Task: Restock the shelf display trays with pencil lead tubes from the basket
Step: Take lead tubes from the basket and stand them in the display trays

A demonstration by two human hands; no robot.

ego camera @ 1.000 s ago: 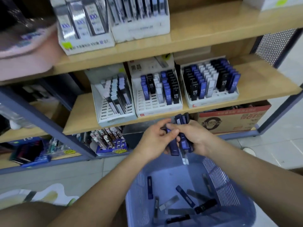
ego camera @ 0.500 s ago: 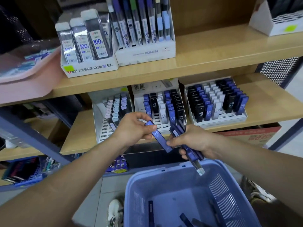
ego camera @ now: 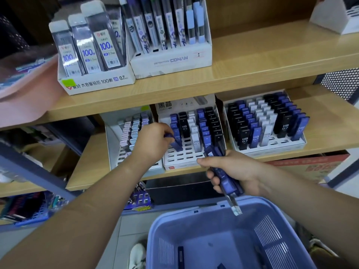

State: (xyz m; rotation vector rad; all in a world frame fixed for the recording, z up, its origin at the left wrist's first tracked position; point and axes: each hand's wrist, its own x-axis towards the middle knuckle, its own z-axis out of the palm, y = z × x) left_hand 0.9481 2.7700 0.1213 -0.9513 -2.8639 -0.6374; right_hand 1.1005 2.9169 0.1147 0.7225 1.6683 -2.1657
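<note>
The left hand (ego camera: 153,141) is pinching one blue lead tube (ego camera: 177,146) between its thumb and curled fingers. The tube is tilting, and its low end is pointing down and to the right of the hand, over the front slots of the middle tray (ego camera: 181,162). I cannot tell if the tip is touching a slot. Just past the fingertips, a row of blue tubes is standing up in that tray. More rows of black, white and blue tubes are standing farther right of this hand.

The right hand (ego camera: 233,169) is wrapping its fingers tight around a bunch of blue tubes (ego camera: 226,181). The bunch is slanting. Its top ends are sticking out above the thumb, in front of the middle tray's right front corner. Its bottom ends are poking out under the hand. One pale tube (ego camera: 234,206) is hanging lowest from the bunch, over the back rim of the basket (ego camera: 194,218).

The basket is sitting below both hands, closer to the right one. A loose tube (ego camera: 180,254) is lying on its floor, well below both hands.

The left tray (ego camera: 114,144) is sitting just left of the left hand, and the wrist is covering part of it. The right tray (ego camera: 272,149) is sitting up and to the right of the right hand, nearly full.
</note>
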